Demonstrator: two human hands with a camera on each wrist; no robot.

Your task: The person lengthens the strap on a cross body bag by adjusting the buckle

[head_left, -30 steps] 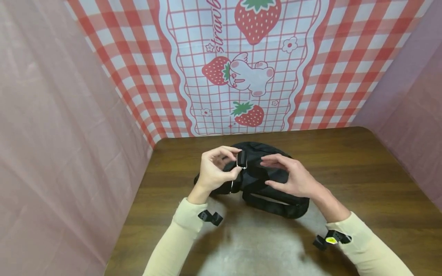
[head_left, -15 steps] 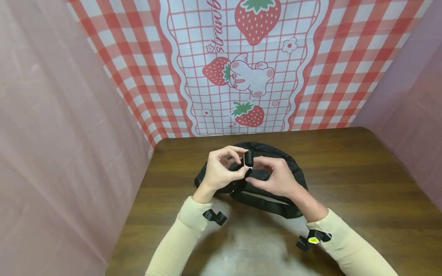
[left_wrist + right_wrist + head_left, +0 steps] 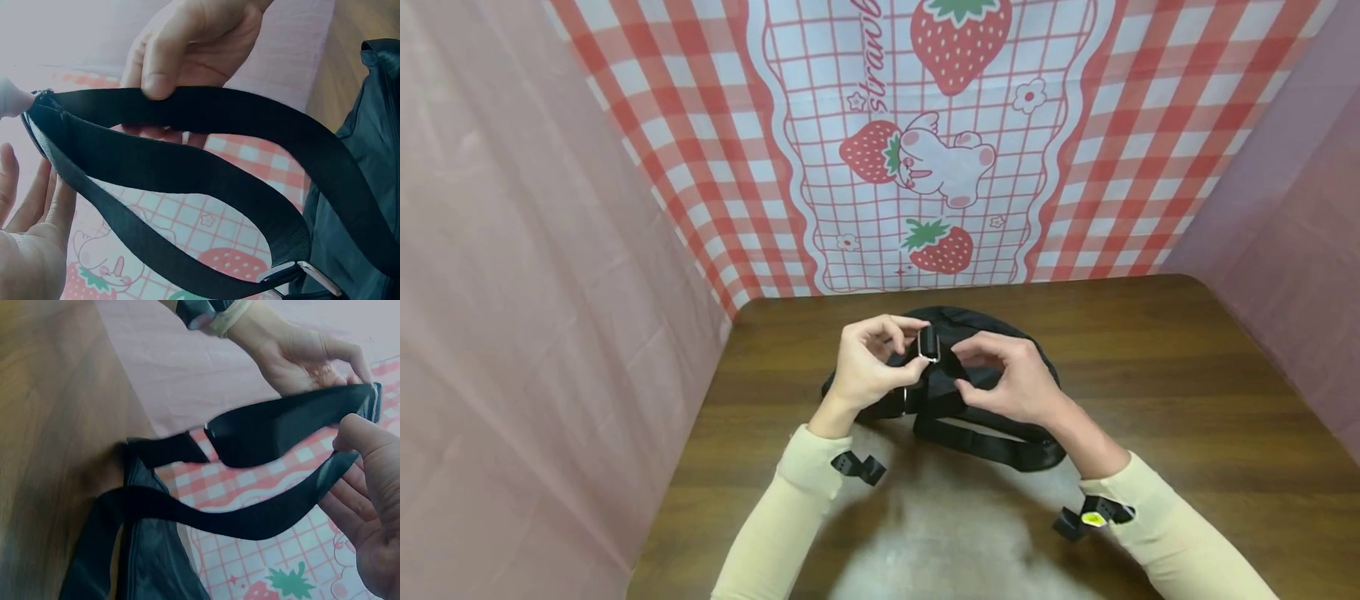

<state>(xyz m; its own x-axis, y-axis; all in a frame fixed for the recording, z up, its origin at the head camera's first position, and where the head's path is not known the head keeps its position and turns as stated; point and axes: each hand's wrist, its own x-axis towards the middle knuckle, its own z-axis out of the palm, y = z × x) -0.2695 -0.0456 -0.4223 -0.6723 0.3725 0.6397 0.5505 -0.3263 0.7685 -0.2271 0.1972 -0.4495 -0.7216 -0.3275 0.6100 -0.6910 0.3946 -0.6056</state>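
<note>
A black fabric bag (image 3: 962,320) lies on the table, partly hidden behind both hands. My left hand (image 3: 863,367) pinches a metal-edged slider buckle (image 3: 929,343) between thumb and fingers, held up above the bag. Black webbing strap (image 3: 250,115) runs through that buckle. My right hand (image 3: 1018,379) pinches the strap close to the buckle, its thumb on one face and its fingers behind, as the left wrist view shows. Lower on the looped strap, a rectangular metal ring (image 3: 319,279) joins it near the bag.
The wooden table (image 3: 1187,375) reaches out on both sides of the bag. A red checked strawberry cloth (image 3: 917,167) hangs behind it. Pink curtains (image 3: 535,292) stand at the sides. Another strap section (image 3: 992,446) loops along the bag's near edge.
My right hand has come in from the right and taken hold of the strap, then drawn back slightly right. The left hand shifted right and back, keeping its pinch on the slider buckle.
</note>
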